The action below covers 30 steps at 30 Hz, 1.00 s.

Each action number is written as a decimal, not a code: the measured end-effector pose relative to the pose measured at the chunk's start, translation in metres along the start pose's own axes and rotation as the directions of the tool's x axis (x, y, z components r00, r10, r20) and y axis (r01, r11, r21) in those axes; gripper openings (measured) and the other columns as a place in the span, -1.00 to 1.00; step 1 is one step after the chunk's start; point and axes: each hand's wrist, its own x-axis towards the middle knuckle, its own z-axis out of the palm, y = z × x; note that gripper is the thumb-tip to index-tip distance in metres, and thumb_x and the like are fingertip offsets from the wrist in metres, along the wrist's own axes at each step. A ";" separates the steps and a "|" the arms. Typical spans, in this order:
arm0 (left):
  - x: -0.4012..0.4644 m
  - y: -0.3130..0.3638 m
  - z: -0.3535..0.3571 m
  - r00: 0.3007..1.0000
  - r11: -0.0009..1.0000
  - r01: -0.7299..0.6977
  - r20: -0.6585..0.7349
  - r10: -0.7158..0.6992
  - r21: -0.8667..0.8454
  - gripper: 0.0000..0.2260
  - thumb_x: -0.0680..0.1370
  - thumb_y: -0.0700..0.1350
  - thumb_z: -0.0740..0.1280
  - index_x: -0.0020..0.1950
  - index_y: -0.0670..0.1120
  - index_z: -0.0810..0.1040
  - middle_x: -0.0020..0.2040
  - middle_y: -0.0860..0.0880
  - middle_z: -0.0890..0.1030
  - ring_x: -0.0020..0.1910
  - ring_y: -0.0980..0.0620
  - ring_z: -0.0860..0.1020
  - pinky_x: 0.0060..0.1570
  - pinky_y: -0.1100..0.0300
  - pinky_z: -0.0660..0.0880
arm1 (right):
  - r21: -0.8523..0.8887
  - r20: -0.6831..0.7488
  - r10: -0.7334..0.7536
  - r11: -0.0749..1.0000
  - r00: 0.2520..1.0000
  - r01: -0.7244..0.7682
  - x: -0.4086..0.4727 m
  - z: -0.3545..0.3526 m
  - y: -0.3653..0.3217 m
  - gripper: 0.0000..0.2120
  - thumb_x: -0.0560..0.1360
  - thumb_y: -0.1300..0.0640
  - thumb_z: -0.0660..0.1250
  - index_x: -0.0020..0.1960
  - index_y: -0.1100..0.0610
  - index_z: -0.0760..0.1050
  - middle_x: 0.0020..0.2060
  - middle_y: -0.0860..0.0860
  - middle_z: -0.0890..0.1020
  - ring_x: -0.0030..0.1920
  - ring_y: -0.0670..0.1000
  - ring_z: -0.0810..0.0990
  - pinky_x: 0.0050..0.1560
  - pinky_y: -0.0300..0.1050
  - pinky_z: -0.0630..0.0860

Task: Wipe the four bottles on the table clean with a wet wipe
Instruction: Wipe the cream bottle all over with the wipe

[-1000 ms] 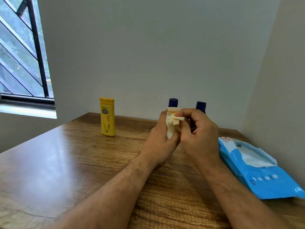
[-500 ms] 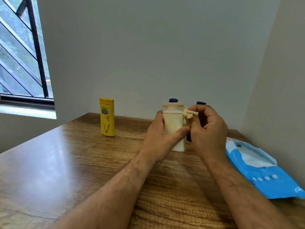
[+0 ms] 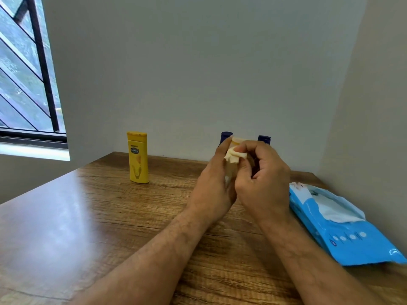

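Your right hand (image 3: pixel 262 179) has swung the pinched wet wipe (image 3: pixel 234 155) back across the cream bottle (image 3: pixel 231 170) your left hand (image 3: pixel 214 188) grips, so wiping of this bottle continues.

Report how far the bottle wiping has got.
Nothing shows as finished. In hand: the left hand holds the cream bottle while the right hand rubs a folded wet wipe near its top. The yellow bottle and the two blue-capped bottles stand on the table; whether they are already wiped cannot be told.
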 end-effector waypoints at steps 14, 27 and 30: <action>0.000 -0.006 -0.001 0.999 0.999 -0.052 0.005 0.052 -0.008 -0.41 0.56 -0.15 0.36 0.52 0.10 0.19 0.24 0.15 0.52 0.16 0.21 0.56 0.14 0.20 0.57 | 0.023 0.090 -0.046 0.999 0.995 0.044 -0.001 0.001 -0.003 -0.78 0.50 0.28 0.36 0.10 0.05 0.55 -0.05 -0.10 0.61 -0.01 -0.21 0.56 0.01 -0.45 0.50; 0.000 -0.005 0.000 0.999 0.994 0.012 -0.045 -0.017 -0.106 -0.36 0.60 -0.19 0.31 0.51 0.24 0.06 0.27 0.04 0.55 0.17 0.09 0.59 0.15 0.09 0.60 | 0.117 0.055 0.119 0.985 0.991 -0.125 0.002 -0.003 -0.001 -0.77 0.53 0.27 0.34 0.04 -0.05 0.52 -0.07 -0.15 0.61 -0.02 -0.17 0.60 -0.12 -0.42 0.54; 0.001 -0.007 -0.002 0.996 0.988 0.066 -0.044 -0.073 -0.136 -0.37 0.57 -0.22 0.35 0.50 0.19 0.13 0.19 0.03 0.60 0.07 0.11 0.63 0.03 0.16 0.63 | 0.105 0.126 0.025 0.994 0.992 -0.038 -0.001 -0.001 -0.006 -0.70 0.51 0.28 0.36 0.05 -0.11 0.49 -0.07 -0.27 0.57 0.02 -0.22 0.58 -0.05 -0.44 0.53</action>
